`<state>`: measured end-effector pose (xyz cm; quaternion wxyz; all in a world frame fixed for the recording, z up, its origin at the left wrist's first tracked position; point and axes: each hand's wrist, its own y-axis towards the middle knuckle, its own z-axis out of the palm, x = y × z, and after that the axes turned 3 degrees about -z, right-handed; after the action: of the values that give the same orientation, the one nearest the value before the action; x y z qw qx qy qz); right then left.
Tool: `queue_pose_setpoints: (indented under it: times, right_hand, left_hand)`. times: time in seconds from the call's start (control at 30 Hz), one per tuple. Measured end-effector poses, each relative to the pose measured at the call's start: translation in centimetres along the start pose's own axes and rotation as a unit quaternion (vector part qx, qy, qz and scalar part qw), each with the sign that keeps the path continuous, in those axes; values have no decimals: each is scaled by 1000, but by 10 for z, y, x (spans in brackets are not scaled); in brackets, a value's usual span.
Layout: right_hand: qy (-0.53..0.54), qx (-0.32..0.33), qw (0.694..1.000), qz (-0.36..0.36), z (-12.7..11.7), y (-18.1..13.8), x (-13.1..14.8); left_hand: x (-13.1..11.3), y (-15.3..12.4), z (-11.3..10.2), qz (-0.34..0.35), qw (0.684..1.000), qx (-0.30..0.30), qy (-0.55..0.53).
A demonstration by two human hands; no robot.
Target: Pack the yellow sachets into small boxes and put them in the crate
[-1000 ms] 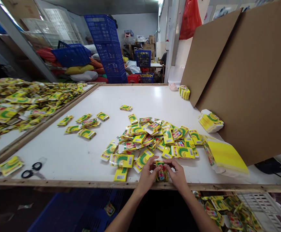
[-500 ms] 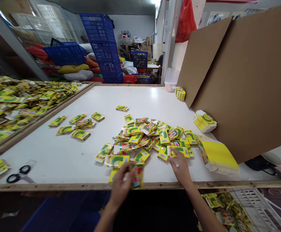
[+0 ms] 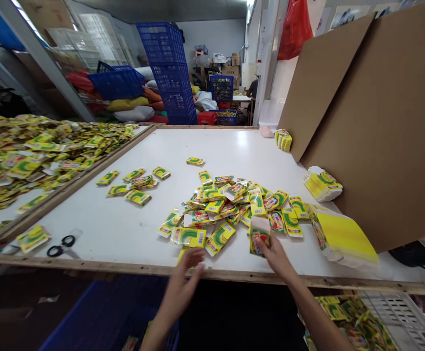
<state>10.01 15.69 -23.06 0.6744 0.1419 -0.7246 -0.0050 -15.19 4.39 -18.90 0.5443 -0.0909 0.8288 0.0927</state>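
Between the thumb and fingers of my right hand [image 3: 276, 256] is a small card box [image 3: 259, 239] with a green and red front and a pale flap at its top. It is tilted up over the near side of a loose pile of yellow-green boxes [image 3: 215, 207]. My left hand [image 3: 188, 275] is at the table's front edge, thumb and fingers apart, with nothing visible in it. Just beyond its fingertips lies a yellow box [image 3: 190, 237] with a barcode. To the right of the pile, a long row of stacked flat boxes [image 3: 344, 236] leans in line.
Black-handled scissors [image 3: 62, 246] lie at the left front, near a single box [image 3: 32, 239]. Several loose boxes [image 3: 138, 197] are scattered left of the pile. Cardboard sheets [image 3: 373, 136] stand along the right. A blue crate [image 3: 84, 317] and a white crate [image 3: 398, 312] sit below the table edge.
The box my left hand held is gone from it, and that hand has opened. My right hand has picked up a box from the pile's near side. The view has shifted slightly left.
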Motion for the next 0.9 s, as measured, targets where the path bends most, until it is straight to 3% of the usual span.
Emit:
queue_pose_setpoints:
  times: [0.1,0.2,0.37,0.67,0.9]
  right_hand:
    - [63,29,998,12,29,-15,-5]
    - [55,21,998,14,37,-23,-13]
    - [14,-53,998,-8,23,-29,-20]
    - [-67,5,997,-29,7,-15,-9]
    - [-31,-63,996,-47,12,-9,-11]
  left_hand:
    - [-9,19,67,24,989,70,-125]
    - [-5,31,100,27,979,132,-150]
    - [4,37,105,20,977,147,-155]
    - [1,53,109,36,977,171,-123]
    - [-1,55,119,63,970,123,-200]
